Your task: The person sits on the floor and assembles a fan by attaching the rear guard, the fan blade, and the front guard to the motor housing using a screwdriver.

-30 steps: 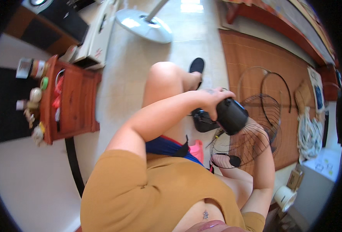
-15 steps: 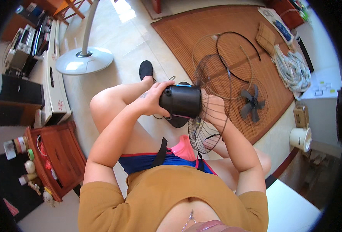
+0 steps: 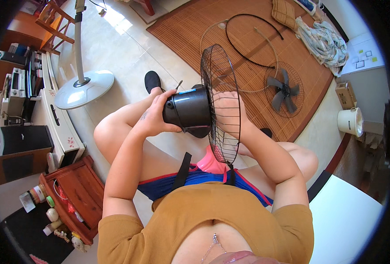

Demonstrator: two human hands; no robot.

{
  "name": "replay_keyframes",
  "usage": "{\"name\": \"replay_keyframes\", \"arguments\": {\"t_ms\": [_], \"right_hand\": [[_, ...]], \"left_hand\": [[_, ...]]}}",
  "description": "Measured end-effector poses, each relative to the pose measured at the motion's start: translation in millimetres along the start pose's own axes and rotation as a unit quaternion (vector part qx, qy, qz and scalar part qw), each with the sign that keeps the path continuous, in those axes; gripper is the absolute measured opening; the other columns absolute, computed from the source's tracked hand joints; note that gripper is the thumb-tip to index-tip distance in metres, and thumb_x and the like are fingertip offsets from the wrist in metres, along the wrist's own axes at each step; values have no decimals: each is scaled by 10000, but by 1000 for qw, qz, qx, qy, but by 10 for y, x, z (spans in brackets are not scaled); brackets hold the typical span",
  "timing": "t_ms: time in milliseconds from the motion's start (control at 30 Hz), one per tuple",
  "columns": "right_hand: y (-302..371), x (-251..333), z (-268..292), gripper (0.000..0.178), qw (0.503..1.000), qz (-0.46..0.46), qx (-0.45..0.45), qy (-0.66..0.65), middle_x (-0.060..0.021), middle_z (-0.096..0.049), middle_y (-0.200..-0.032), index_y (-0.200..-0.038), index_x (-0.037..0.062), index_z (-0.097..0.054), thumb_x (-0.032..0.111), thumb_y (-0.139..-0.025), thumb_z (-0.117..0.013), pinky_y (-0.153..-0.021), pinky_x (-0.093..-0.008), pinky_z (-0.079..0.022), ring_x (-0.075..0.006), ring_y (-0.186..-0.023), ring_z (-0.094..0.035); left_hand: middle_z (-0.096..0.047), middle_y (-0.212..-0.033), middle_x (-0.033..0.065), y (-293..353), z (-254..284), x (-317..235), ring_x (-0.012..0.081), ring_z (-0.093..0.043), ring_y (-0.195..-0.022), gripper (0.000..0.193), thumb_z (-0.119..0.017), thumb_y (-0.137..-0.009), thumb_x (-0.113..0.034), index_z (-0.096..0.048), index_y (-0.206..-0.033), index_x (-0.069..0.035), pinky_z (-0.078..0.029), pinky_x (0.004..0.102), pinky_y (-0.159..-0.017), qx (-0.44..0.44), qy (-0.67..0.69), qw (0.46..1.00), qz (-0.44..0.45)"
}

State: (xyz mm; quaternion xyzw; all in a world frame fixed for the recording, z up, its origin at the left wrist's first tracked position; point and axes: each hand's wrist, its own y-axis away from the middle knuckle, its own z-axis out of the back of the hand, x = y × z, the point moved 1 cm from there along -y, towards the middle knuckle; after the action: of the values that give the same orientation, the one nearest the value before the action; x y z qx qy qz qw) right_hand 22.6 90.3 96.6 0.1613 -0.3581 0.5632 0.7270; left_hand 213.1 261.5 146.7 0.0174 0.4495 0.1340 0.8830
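My left hand (image 3: 153, 113) grips the back of a black fan motor housing (image 3: 189, 109), held sideways above the floor between my legs. A round black wire fan guard (image 3: 225, 153) stands upright against the front of the motor, on the right. My right hand (image 3: 230, 108) reaches inside the guard's bowl to its centre, by the front of the motor. Its fingers are closed together there, partly behind the wires; what they hold is hidden.
On the brown bamboo mat (image 3: 177, 33) lie grey fan blades (image 3: 284, 90) over a second wire guard (image 3: 298, 105), and a black hoop (image 3: 229, 42). A white fan stand (image 3: 82, 90) rises at the left. A wooden cabinet (image 3: 78, 189) and white bucket (image 3: 349, 122) stand at the sides.
The wire guard has swung more upright and edge-on, sitting closer against the motor. My right hand has come further into view at the guard's centre. My left hand keeps its grip.
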Motion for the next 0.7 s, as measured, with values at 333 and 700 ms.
{"name": "replay_keyframes", "arguments": {"t_ms": [333, 700], "right_hand": [[-90, 118, -43, 332, 971, -20, 7, 237, -149, -621, -672, -970, -48, -526, 139, -700, -577, -515, -419, -450, -311, -605, -623], [-452, 176, 245, 406, 938, -174, 270, 129, -111, -677, -867, -951, 72, -641, 148, -561, -727, -693, -378, -517, -282, -854, -654]], "left_hand": [[-390, -1366, 142, -25, -15, 97, 282, -347, -1300, 1056, -841, -494, -16, -292, -1392, -97, -246, 351, -1094, 26, 37, 999, 7], [-402, -1320, 140, -36, -44, 63, 298, -385, -1248, 1000, -849, -489, -59, -333, -1346, -75, -281, 344, -1062, 25, 76, 997, 16]]}}
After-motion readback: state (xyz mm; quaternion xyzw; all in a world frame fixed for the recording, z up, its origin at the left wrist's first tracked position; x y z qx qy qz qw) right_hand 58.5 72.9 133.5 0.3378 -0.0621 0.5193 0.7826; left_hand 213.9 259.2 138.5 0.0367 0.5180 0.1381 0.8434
